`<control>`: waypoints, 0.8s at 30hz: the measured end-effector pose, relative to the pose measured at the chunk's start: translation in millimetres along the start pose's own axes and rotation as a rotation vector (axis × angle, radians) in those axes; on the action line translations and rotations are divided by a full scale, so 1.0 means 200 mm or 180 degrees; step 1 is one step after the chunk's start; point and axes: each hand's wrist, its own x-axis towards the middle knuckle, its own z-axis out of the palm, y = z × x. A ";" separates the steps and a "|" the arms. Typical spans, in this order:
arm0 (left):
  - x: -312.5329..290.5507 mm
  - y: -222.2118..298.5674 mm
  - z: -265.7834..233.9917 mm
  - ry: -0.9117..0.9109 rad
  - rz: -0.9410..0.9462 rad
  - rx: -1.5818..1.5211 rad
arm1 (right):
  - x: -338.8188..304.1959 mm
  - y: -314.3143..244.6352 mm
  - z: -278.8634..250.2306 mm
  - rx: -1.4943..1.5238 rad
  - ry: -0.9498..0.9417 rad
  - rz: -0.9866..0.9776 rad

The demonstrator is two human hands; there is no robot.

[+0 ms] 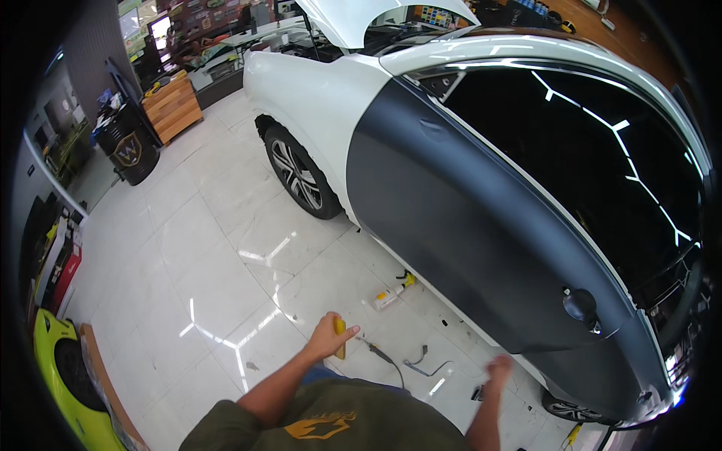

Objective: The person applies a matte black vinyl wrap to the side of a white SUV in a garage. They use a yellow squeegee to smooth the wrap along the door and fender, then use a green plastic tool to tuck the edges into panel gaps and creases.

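Observation:
My left hand is closed round a flat yellow squeegee, held in front of my body above the floor. My right hand is lowered near the bottom edge of the car door, smeared by motion, and its fingers cannot be made out. The door of the white car carries a matte dark grey film up to its window line. The dark door handle stands out near the rear of that panel.
On the tiled floor lie a spray bottle with a yellow trigger, a corded tool and a bent dark strip. The front wheel is ahead. A black drum, wooden box and bright green miniature car stand left.

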 end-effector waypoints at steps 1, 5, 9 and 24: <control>0.04 -0.02 -0.07 -0.0055 -0.0060 -0.0104 | -0.23 0.07 0.30 0.0058 -0.0546 0.0375; 0.18 -0.04 -0.32 0.0099 0.0129 -0.0354 | -1.10 -0.57 1.56 -0.0384 -0.3726 0.0826; 0.47 0.00 -0.65 -0.0078 0.0789 -0.0587 | -1.18 -0.85 2.22 -0.0711 -0.3930 -0.0059; 1.81 0.71 -1.45 -0.1623 0.1340 -0.0527 | -0.67 -1.45 3.43 -0.0867 -0.2159 -0.1668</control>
